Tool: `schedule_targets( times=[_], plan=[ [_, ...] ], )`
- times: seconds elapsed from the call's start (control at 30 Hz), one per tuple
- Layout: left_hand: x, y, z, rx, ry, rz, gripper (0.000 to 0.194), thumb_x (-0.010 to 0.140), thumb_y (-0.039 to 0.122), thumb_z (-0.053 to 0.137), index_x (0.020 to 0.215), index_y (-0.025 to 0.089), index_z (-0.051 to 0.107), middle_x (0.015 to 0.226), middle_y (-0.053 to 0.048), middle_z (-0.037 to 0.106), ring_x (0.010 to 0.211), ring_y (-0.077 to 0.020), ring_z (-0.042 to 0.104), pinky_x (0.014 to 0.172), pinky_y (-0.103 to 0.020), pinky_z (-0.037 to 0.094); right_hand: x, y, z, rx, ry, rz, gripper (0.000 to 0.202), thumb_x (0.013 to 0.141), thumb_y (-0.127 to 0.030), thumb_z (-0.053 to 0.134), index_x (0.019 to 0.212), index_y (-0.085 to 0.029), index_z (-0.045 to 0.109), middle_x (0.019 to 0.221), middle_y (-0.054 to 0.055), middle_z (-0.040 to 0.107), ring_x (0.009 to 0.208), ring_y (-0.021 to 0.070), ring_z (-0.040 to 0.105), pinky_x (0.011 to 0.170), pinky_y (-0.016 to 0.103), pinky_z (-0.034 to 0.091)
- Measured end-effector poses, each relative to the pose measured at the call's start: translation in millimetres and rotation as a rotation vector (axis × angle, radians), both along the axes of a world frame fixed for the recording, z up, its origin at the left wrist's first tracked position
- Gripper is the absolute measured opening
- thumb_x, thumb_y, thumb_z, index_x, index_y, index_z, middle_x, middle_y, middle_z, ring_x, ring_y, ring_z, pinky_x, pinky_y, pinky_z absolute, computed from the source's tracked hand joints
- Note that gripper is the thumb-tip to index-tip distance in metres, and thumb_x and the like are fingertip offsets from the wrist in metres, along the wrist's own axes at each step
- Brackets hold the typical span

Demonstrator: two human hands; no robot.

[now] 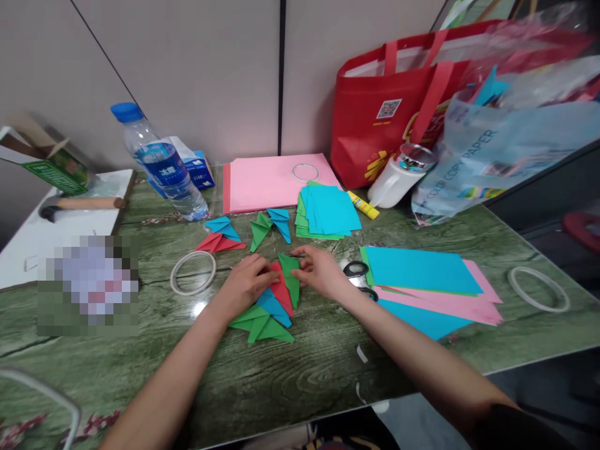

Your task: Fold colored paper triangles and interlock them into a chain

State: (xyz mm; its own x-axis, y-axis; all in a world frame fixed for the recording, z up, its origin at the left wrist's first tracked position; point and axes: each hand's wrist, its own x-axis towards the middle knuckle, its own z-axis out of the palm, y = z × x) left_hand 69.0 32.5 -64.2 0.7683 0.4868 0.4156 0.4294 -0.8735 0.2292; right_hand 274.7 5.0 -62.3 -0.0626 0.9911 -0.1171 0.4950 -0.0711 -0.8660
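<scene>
Folded origami paper pieces in green, blue and red overlap in a fanned row on the table in front of me. My left hand [246,276] has its fingers closed on the upper part of the red folded paper piece [282,290]. With fingertips pinched, my right hand [319,270] holds the edge of the green folded paper piece [289,281], which lies against the red one. Below these are a blue folded piece [276,307] and green folded pieces [262,326]. Further back lie a loose red folded piece [218,242], blue ones [281,222] and a green one [260,230].
Black-handled scissors [357,269] lie by my right wrist, partly under coloured paper sheets [422,270]. A white ring [193,273] rests left. Behind stand a water bottle [164,165], a paper stack [330,209], a glue stick [363,205], a white cup [398,178] and a red bag [365,137].
</scene>
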Motion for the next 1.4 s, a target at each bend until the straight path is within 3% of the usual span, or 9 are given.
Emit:
schedule_targets(
  times=[0.17,0.53,0.67,0.87,1.2,1.4],
  plan=[
    [0.1,-0.8,0.6,-0.04,-0.036,-0.006,0.026,0.094,0.027,0.044,0.089,0.019,0.068,0.086,-0.007,0.061,0.08,-0.0155,0.053,0.068,-0.028,0.045,-3.8,-4.1,-8.5,-0.032,0.101,-0.04,0.03,0.066,-0.011,0.067,0.094,-0.018,0.059,0.056,-0.007,0.054,0.048,0.013,0.059,0.044,0.024,0.05],
    [0.0,1.0,-4.3,-0.079,-0.151,-0.003,0.019,0.089,0.027,0.052,0.096,0.015,0.065,0.09,-0.009,0.062,0.087,-0.0181,0.055,0.074,-0.032,0.05,-7.6,-15.9,-11.1,-0.014,0.195,-0.084,0.03,0.067,-0.02,0.067,0.096,-0.016,0.061,0.071,0.001,0.066,0.059,0.0138,0.061,0.052,0.024,0.047],
    [-0.2,0.9,-4.3,-0.069,-0.169,-0.008,0.018,0.09,0.025,0.051,0.09,0.015,0.066,0.088,-0.008,0.063,0.088,-0.0182,0.054,0.074,-0.031,0.05,-9.0,-19.3,-12.0,0.043,0.16,-0.088,0.03,0.067,-0.024,0.068,0.096,-0.016,0.062,0.068,-0.001,0.063,0.06,0.014,0.059,0.058,0.026,0.048],
    [-1.2,1.8,-8.0,-0.086,-0.171,0.0,0.018,0.09,0.023,0.051,0.087,0.015,0.067,0.083,-0.007,0.061,0.085,-0.0173,0.053,0.072,-0.029,0.048,-10.7,-20.3,-11.8,0.061,0.193,-0.101,0.03,0.065,-0.028,0.068,0.092,-0.016,0.061,0.059,-0.005,0.054,0.055,0.0125,0.054,0.054,0.025,0.043],
    [-3.3,1.2,-6.8,-0.13,-0.221,-0.046,0.018,0.09,0.021,0.05,0.081,0.017,0.066,0.084,-0.006,0.063,0.089,-0.0181,0.051,0.078,-0.032,0.047,-16.7,-34.1,-3.4,0.137,0.198,-0.107,0.028,0.069,-0.028,0.066,0.095,-0.016,0.062,0.06,-0.004,0.052,0.055,0.012,0.05,0.052,0.023,0.04],
    [-4.8,2.2,-11.6,-0.172,-0.293,-0.063,0.016,0.088,0.018,0.053,0.08,0.015,0.067,0.082,-0.006,0.062,0.079,-0.0143,0.054,0.07,-0.026,0.047,-21.1,-33.9,-6.7,0.119,0.254,-0.144,0.028,0.068,-0.029,0.066,0.091,-0.015,0.061,0.06,-0.003,0.053,0.056,0.0127,0.051,0.053,0.024,0.041]
  ],
)
